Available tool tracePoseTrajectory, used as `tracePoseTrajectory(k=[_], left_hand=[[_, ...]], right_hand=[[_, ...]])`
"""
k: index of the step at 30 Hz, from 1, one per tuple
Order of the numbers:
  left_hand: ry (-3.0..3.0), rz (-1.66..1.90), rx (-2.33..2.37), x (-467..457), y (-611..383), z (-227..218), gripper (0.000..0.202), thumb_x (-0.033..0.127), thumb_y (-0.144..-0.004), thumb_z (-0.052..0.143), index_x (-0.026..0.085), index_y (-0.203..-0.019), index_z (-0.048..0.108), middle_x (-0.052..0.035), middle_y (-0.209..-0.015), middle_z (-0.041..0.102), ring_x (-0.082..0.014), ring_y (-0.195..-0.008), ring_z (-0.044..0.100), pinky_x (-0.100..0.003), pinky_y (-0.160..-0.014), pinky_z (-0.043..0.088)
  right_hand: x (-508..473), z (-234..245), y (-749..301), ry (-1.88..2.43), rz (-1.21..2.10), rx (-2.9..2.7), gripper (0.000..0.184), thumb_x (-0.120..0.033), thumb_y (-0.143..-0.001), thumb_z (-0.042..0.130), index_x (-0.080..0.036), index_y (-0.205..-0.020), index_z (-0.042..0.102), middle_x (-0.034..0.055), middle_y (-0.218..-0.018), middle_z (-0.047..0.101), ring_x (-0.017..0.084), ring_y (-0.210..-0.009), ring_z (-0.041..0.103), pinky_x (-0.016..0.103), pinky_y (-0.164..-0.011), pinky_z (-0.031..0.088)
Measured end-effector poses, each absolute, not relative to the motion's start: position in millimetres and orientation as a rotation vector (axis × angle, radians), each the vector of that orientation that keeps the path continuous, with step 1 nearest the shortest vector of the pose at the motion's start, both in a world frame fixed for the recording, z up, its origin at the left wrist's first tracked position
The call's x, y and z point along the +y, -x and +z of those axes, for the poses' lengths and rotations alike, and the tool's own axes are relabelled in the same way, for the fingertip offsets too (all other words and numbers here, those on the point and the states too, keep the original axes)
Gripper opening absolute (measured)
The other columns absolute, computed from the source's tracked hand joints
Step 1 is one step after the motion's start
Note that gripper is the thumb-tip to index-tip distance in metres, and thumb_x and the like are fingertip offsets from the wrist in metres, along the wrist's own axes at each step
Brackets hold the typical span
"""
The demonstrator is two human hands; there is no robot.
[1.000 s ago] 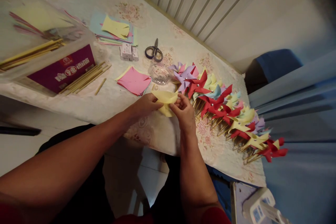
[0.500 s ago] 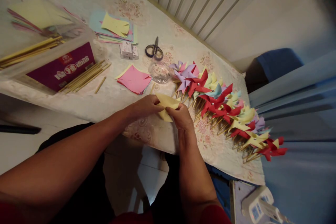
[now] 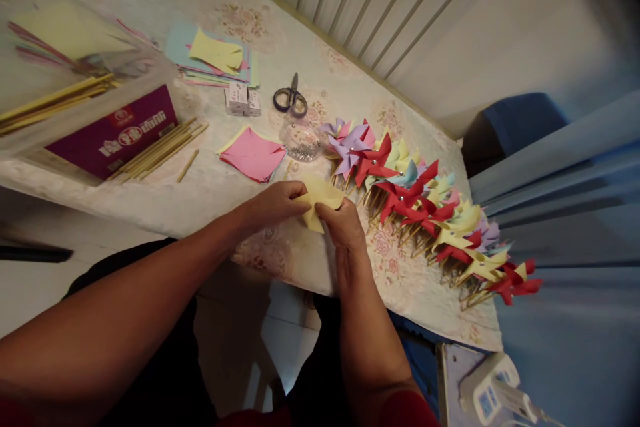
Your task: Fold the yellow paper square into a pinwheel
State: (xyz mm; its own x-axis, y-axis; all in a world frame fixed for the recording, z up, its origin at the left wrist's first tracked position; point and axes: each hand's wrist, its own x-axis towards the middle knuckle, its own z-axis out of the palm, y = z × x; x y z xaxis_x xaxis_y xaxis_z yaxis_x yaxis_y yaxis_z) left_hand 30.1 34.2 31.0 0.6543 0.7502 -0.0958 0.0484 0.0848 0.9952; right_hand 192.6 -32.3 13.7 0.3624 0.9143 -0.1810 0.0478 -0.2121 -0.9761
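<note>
Between both hands, above the table's front edge, is a piece of yellow paper (image 3: 320,193). My left hand (image 3: 283,201) pinches its left side between thumb and fingers. On the other side, my right hand (image 3: 344,220) is closed on its right edge, thumb on top. Just beyond lies a stack of pink paper squares (image 3: 255,155) with cut slits. A clear dish of small metal pins (image 3: 303,147) stands to the right of the stack. Finished paper pinwheels (image 3: 410,193) on sticks lie in a long row at the right.
Scissors (image 3: 291,99), small white boxes (image 3: 242,100) and coloured paper sheets (image 3: 175,47) lie farther back. A clear plastic bin (image 3: 165,70) with sticks and paper stands at the left, wooden sticks (image 3: 155,153) beside it. A power strip (image 3: 493,387) sits at lower right.
The yellow paper has tilted slightly between my fingers, and more of its upper face shows. Both hands keep their grip. The whole view has shifted a little.
</note>
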Motion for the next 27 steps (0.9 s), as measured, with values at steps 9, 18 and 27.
tracePoseTrajectory(k=[9, 18, 27], left_hand=[[-1.466, 1.204, 1.029, 16.6, -30.5, 43.6, 0.021, 0.037, -0.076, 0.067, 0.019, -0.082, 0.059, 0.0002, -0.077, 0.061, -0.0145, -0.072, 0.056, -0.028, -0.072, 0.047], [-1.49, 0.99, 1.022, -3.9, -38.9, 33.3, 0.031, 0.044, -0.08, 0.063, 0.019, -0.066, 0.053, 0.0039, -0.06, 0.05, -0.012, -0.059, 0.046, -0.027, -0.059, 0.036], [-0.751, 0.76, 0.658, 2.6, -49.1, 21.3, 0.026, 0.034, -0.071, 0.077, 0.016, -0.088, 0.07, -0.0021, -0.087, 0.067, -0.0127, -0.076, 0.058, -0.024, -0.071, 0.044]], right_hand=[[-24.7, 13.3, -186.3, 1.415, 0.782, -0.69, 0.031, -0.031, -0.069, 0.069, -0.013, -0.094, 0.07, 0.004, -0.091, 0.073, 0.013, -0.073, 0.064, 0.025, -0.069, 0.054], [-24.6, 14.5, -179.1, 1.409, 0.696, -0.6, 0.029, -0.033, -0.072, 0.068, -0.013, -0.092, 0.069, 0.0036, -0.09, 0.071, 0.012, -0.073, 0.061, 0.023, -0.068, 0.052], [-25.7, 21.6, -166.7, 1.359, 0.743, -0.565, 0.029, -0.029, -0.07, 0.066, -0.014, -0.095, 0.069, 0.0038, -0.09, 0.072, 0.014, -0.076, 0.063, 0.025, -0.072, 0.053]])
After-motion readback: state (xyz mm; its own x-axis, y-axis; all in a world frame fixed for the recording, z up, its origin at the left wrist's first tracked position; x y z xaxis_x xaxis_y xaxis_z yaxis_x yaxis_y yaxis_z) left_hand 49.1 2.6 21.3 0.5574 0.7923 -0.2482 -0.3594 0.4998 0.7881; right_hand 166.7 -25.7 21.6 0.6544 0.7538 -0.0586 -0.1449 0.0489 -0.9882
